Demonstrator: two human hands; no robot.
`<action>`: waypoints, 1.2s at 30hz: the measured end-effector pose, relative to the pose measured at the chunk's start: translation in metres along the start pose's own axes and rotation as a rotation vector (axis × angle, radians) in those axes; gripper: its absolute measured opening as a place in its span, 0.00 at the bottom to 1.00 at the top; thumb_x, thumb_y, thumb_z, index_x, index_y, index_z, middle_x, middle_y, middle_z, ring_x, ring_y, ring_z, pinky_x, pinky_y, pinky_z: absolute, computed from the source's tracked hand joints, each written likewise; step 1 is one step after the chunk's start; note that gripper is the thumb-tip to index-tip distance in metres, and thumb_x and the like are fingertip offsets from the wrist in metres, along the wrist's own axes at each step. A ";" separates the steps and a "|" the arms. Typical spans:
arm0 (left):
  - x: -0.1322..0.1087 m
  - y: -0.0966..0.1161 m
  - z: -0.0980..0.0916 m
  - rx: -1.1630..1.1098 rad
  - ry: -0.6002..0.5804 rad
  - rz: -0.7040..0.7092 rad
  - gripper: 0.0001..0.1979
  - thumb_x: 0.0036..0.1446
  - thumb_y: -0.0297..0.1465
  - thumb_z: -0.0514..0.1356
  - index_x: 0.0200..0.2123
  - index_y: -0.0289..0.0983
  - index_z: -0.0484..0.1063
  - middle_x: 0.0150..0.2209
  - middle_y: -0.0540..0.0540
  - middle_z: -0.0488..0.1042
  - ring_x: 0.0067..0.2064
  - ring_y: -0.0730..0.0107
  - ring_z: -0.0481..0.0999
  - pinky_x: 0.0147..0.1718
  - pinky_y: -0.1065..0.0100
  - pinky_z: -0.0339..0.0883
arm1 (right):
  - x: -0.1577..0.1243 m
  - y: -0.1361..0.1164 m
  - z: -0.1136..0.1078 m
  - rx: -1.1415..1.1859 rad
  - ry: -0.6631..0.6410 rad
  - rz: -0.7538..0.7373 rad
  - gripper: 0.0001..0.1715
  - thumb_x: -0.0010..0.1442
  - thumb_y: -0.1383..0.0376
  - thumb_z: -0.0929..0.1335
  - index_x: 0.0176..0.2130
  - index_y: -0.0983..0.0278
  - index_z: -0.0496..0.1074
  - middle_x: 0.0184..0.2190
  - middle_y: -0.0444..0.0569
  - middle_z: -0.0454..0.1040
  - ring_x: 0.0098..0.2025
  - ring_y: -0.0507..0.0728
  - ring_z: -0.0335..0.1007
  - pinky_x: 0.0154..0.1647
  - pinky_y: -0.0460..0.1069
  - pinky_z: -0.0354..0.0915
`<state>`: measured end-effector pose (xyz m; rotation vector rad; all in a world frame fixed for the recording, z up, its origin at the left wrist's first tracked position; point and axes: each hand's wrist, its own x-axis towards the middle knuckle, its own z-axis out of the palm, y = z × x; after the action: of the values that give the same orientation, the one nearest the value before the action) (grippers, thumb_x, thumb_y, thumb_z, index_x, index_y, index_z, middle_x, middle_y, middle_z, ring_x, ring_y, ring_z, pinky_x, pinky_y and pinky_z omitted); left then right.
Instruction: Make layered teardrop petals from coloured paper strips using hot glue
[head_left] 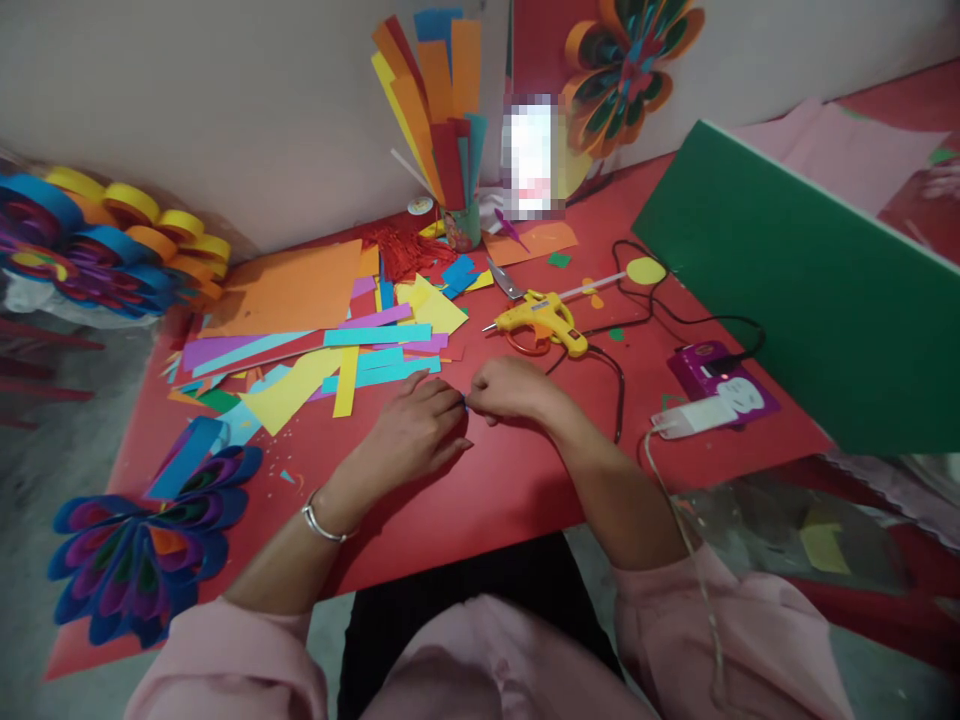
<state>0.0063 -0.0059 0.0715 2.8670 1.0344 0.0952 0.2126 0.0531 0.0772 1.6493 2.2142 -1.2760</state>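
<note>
Both hands meet low over the front middle of the red table [495, 510]. My right hand [510, 388] is curled, thumb and fingers pinched together. Its tips touch those of my left hand [412, 420], whose fingers are bent inward with the thumb a little apart. Between the fingertips shows a tiny dark blue bit [465, 402]; the rest is hidden by the fingers. Just beyond the hands lie a yellow glue gun [547, 322] with a glue stick in its back and grey-bladed scissors [504, 279]. Cut paper strips [379, 370] in several colours are heaped beside my left hand.
A blue-purple paper loop flower [142, 545] lies front left. Paper strips stand in a cup [461, 228] near the wall, beside red tassels [405, 252]. A green board [810, 300] leans at right, by a purple power box [724, 380]. Black cords [621, 390] cross the table.
</note>
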 end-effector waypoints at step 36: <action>0.000 -0.001 0.000 0.004 -0.014 -0.003 0.10 0.73 0.38 0.63 0.45 0.38 0.80 0.48 0.40 0.82 0.56 0.48 0.78 0.66 0.41 0.64 | 0.000 0.002 0.001 -0.015 0.005 -0.003 0.14 0.62 0.66 0.69 0.27 0.62 0.81 0.26 0.46 0.82 0.29 0.52 0.72 0.31 0.50 0.55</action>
<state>0.0056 -0.0054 0.0712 2.8658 1.0373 0.0734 0.2139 0.0529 0.0754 1.6464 2.2242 -1.2542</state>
